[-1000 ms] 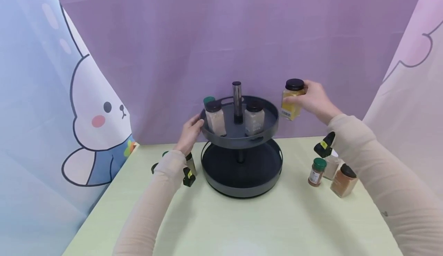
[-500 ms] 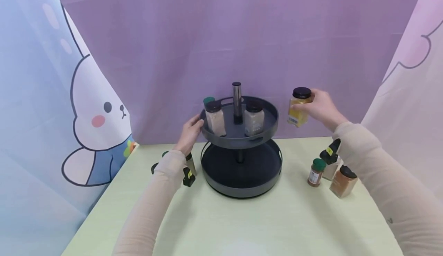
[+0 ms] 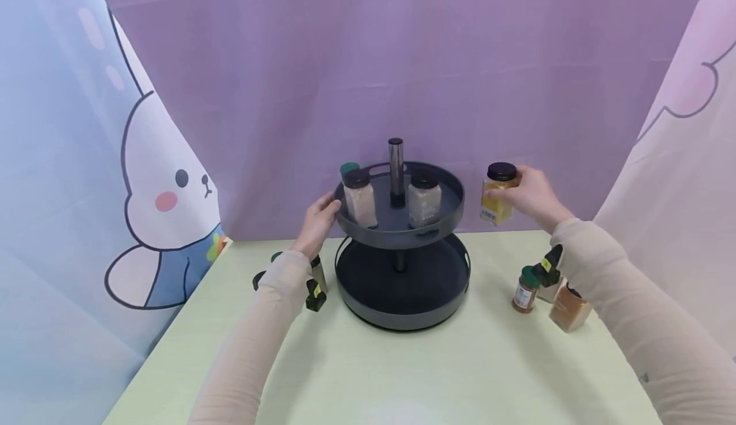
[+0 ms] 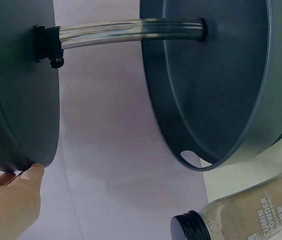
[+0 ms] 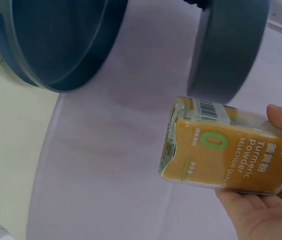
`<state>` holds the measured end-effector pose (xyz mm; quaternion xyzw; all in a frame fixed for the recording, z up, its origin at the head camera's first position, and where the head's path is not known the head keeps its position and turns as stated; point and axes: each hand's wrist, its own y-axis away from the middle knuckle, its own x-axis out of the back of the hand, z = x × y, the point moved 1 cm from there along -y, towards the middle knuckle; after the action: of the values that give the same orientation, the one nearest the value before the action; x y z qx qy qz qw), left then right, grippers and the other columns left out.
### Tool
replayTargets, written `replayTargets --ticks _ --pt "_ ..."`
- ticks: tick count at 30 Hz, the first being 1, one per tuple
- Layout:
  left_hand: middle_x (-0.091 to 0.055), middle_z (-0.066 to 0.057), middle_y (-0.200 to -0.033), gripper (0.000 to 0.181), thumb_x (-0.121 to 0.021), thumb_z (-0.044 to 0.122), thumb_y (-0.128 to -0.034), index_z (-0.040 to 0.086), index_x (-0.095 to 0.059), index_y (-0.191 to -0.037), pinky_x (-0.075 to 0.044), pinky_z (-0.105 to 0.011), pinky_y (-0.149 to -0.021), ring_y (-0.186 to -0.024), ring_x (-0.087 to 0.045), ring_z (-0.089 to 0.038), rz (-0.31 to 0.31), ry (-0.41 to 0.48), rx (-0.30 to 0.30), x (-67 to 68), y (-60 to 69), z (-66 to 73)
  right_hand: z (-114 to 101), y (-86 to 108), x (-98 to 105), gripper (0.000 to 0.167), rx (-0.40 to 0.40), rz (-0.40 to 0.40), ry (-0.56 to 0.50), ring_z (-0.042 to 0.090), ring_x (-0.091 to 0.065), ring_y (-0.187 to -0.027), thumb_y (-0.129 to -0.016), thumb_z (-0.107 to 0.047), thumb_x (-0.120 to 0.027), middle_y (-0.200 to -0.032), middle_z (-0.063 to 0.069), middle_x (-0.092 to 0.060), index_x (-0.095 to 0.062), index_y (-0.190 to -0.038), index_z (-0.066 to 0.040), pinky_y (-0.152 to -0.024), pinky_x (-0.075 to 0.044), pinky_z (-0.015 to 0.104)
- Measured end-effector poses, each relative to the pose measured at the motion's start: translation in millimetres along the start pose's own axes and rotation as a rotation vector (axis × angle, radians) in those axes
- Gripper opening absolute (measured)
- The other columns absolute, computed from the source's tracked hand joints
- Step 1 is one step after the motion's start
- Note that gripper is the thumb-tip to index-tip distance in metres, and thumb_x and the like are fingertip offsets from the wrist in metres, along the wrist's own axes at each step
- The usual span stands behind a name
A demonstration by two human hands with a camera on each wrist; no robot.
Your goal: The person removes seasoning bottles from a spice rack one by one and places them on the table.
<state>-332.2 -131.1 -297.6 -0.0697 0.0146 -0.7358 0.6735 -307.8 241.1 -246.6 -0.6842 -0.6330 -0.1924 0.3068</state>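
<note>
Turmeric jar lower, near tiered tray

Pale green table, dark two-tier rack on it. Cumin jar plus a mostly hidden green lid around the rack's 9 o'clock; red jar, pale jar, orange jar 3ish.

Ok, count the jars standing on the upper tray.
3 visible on the upper tray: the left black-lidded jar, the green-lidded jar mostly hidden behind it, and the right black-lidded jar, right of the pole. More could hide behind these.
</note>
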Motion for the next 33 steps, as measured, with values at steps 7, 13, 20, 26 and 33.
replayTargets --ticks 7,13,20,26,33 --pt "-0.029 -0.008 -0.149 0.05 -0.04 0.023 -0.0984 0.008 -0.026 -0.144 -0.03 -0.032 -0.111 -0.136 -0.03 -0.02 0.014 -0.025 -0.028 0.5 -6.3 -9.1 13.5 1.1 -8.7 0.06 -0.011 0.0 -0.016 0.041 -0.049 -0.114 -0.083 -0.028 -0.066 -0.124 0.029 -0.051 -0.043 -0.127 0.005 -0.096 -0.039 0.057" --pt "-0.028 -0.009 -0.149 0.051 -0.039 0.024 -0.0985 0.008 -0.026 -0.145 -0.03 -0.032 -0.111 -0.135 -0.03 -0.02 0.011 -0.029 -0.022 0.8 -5.7 -9.0 24.9 1.3 -15.0 0.061 -0.056 -0.011 -0.024 0.043 -0.047 -0.115 -0.083 -0.027 -0.066 -0.125 0.03 -0.049 -0.041 -0.128 0.007 -0.097 -0.038 0.058" --pt "-0.028 -0.008 -0.149 0.051 -0.04 0.024 -0.0984 0.009 -0.025 -0.145 -0.03 -0.031 -0.111 -0.135 -0.03 -0.02 0.01 -0.031 -0.017 1.7 -6.0 -9.5 39.0 2.3 -20.6 0.06 -0.067 -0.011 -0.037 0.046 -0.047 -0.114 -0.083 -0.024 -0.065 -0.124 0.032 -0.048 -0.041 -0.126 0.01 -0.096 -0.039 0.058" --pt "-0.028 -0.008 -0.149 0.051 -0.04 0.024 -0.0981 0.008 -0.025 -0.145 -0.03 -0.031 -0.111 -0.135 -0.03 -0.02 0.006 -0.03 -0.024 1.1 -6.1 -8.9 52.8 1.4 -25.6 0.064 -0.096 0.014 -0.019 0.048 -0.045 -0.115 -0.082 -0.024 -0.065 -0.125 0.034 -0.045 -0.037 -0.126 0.012 -0.097 -0.038 0.059" --pt "-0.029 -0.009 -0.148 0.051 -0.04 0.023 -0.098 0.008 -0.026 -0.144 -0.03 -0.031 -0.111 -0.135 -0.031 -0.02 0.016 -0.025 -0.021 1.1 -6.4 -9.4 65.3 -0.6 -32.8 0.065 -0.129 0.001 0.025 0.049 -0.044 -0.115 -0.082 -0.026 -0.064 -0.124 0.035 -0.044 -0.036 -0.126 0.013 -0.094 -0.04 0.06"
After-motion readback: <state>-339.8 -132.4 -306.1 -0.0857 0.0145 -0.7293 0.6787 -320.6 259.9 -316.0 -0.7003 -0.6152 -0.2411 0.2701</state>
